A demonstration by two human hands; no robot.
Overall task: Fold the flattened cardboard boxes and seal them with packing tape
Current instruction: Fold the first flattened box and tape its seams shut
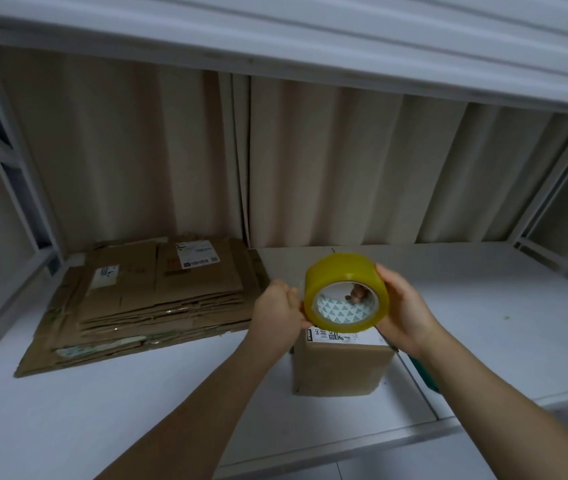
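Observation:
A yellowish roll of packing tape (341, 275) is held up above a small folded cardboard box (341, 368) that stands on the white shelf board (137, 410). My right hand (403, 306) grips the roll from its right side, with a finger showing through the core. My left hand (279, 308) pinches at the roll's left edge, where the tape end would be; the end itself is too small to make out. The box carries a white shipping label on top, partly hidden by the roll. A stack of flattened cardboard boxes (144, 303) lies to the left.
A beige curtain (275, 161) hangs behind the shelf. White metal frame posts stand at both sides, and an upper shelf (310, 36) runs overhead. A green object (426, 374) peeks out under my right forearm. The board's front edge runs lower right.

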